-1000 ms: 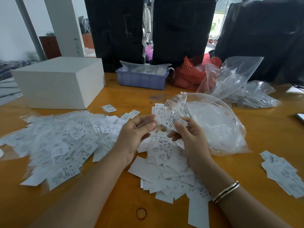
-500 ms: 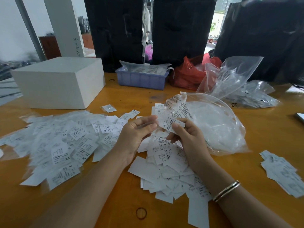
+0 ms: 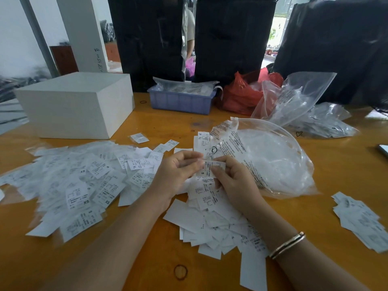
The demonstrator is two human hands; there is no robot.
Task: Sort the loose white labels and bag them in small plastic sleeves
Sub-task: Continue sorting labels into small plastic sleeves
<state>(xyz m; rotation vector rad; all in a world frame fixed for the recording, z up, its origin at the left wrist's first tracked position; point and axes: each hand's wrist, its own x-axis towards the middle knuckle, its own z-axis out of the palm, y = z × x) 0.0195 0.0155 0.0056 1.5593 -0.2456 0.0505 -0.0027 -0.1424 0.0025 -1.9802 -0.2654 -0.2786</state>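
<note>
left hand [image 3: 178, 171] – pinches label [image 3: 206, 170] | right hand [image 3: 235, 181] – pinches same label's other edge | loose labels [image 3: 212, 208] below grip | clear bag [image 3: 270, 162] just right

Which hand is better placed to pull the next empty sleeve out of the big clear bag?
Right, probably. The right hand sits beside the big clear bag, whose mouth opens toward it. The left hand is farther off and also pinches the label.

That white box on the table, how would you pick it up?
Probably with two hands, one flat on each side wall of the white box, coming from above. It is wide and smooth with no handle showing, so one hand cannot span it. Its right wall stands free; labels lie close in front.
</note>
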